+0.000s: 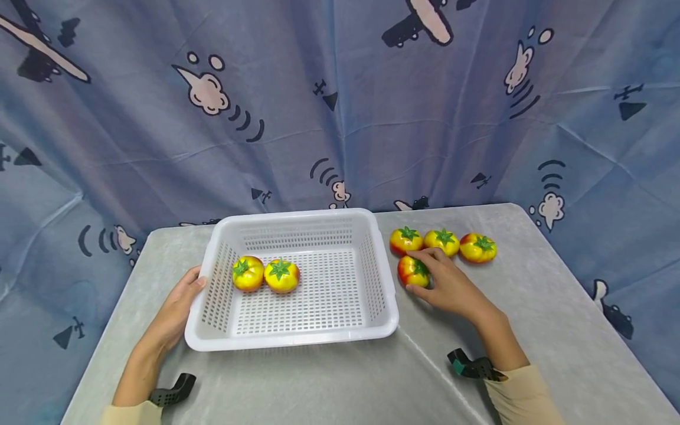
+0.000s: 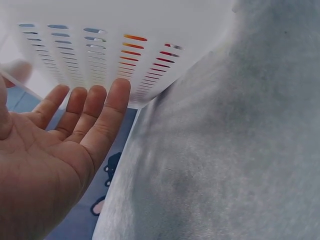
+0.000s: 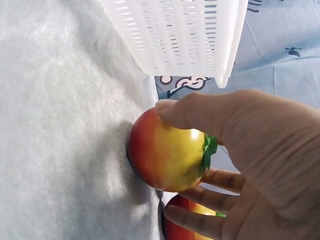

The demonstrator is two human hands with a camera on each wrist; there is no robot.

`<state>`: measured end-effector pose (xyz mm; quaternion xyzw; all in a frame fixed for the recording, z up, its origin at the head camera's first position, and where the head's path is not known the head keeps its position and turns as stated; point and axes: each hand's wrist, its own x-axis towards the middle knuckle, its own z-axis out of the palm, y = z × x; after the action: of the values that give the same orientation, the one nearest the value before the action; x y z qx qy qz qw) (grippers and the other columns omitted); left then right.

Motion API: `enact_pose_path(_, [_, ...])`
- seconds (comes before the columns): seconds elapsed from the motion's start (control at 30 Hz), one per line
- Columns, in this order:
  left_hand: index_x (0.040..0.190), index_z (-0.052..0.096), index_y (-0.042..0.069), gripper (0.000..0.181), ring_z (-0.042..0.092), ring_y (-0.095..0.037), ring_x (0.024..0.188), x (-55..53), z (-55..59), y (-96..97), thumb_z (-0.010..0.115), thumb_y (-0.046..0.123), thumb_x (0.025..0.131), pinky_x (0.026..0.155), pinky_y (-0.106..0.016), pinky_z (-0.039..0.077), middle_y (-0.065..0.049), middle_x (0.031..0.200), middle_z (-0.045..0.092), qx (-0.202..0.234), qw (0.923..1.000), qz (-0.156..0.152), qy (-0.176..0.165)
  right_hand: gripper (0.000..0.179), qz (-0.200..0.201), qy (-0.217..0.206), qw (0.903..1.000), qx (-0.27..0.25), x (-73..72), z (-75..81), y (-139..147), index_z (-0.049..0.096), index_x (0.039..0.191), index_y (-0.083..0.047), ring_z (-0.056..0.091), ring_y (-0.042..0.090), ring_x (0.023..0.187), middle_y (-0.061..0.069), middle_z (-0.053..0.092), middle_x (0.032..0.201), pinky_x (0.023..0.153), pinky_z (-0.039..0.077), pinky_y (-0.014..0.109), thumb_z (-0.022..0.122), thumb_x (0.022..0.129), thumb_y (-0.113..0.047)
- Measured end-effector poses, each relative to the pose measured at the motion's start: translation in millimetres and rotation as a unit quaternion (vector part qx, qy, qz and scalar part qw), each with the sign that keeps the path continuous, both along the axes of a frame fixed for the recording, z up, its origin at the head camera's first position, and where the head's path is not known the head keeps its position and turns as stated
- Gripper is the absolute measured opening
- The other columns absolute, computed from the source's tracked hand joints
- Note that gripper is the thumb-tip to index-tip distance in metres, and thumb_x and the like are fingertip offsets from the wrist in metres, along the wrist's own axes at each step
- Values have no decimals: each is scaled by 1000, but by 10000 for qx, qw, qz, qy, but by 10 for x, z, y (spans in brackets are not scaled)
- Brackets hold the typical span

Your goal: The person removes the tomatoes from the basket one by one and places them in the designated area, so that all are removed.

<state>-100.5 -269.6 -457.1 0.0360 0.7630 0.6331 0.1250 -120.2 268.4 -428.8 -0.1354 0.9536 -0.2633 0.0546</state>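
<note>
A white plastic basket [image 1: 319, 340] with slotted walls stands on the table. Its left rim is gripped by my left hand [image 1: 175, 307], thumb at the rim and fingers against the outer wall [image 2: 110, 65]. Two yellow-and-red tomatoes with green leafy tops, one [image 1: 248, 274] beside the other [image 1: 282, 276], lie in the basket's left half. Right of the basket, my right hand [image 1: 451, 283] holds another tomato [image 3: 167, 150] between thumb and fingers, low at the tabletop. Behind that hand sit three more tomatoes in a row, left [image 1: 406, 241], middle [image 1: 442, 241] and right [image 1: 478, 248].
The grey table [image 1: 329, 383] has its back edge against a blue curtain [image 1: 297, 106] printed with planes and clouds. The basket's right wall [image 3: 170, 40] rises close to the right hand. Each wrist wears a black strap mount.
</note>
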Motion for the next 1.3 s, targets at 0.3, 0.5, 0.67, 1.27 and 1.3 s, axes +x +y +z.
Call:
enact_pose_path(0.3, [165,19,7,61,73,-8,106,-10,-1,6,31,42,117,82,-36,65,-35,149,44,42,10000,21,-62,74,8,7,10000,53,18,45,-2,50,155,-6,59,42,124,25,54,144,112,46,68,83,93,-28])
enact_pose_path(0.5, [165,19,10,60,73,-8,106,-11,-5,-7,31,43,117,83,-36,65,-36,152,41,62,9999,52,-140,71,19,64,9999,90,12,52,3,53,153,-6,60,43,127,25,54,146,112,46,68,82,93,-31])
enact_pose_path(0.67, [165,20,12,59,73,-8,106,-10,-3,-7,31,44,116,83,-36,65,-35,152,42,49,9998,69,-166,71,11,88,9999,113,9,46,9,53,153,-6,61,43,126,25,55,145,111,47,68,82,93,-33])
enact_pose_path(1.27, [164,22,10,59,74,-8,106,-1,-13,-5,33,43,116,83,-36,65,-20,143,55,78,9999,80,-131,77,-111,23,9996,251,43,119,22,51,154,-7,56,47,134,24,49,153,113,43,71,81,93,-42])
enact_pose_path(1.3, [164,21,10,60,74,-8,105,-2,-12,-4,33,43,116,83,-36,65,-22,144,54,68,9999,83,-135,76,-108,34,9996,243,44,127,23,52,154,-7,56,47,134,24,49,153,114,43,71,81,93,-42])
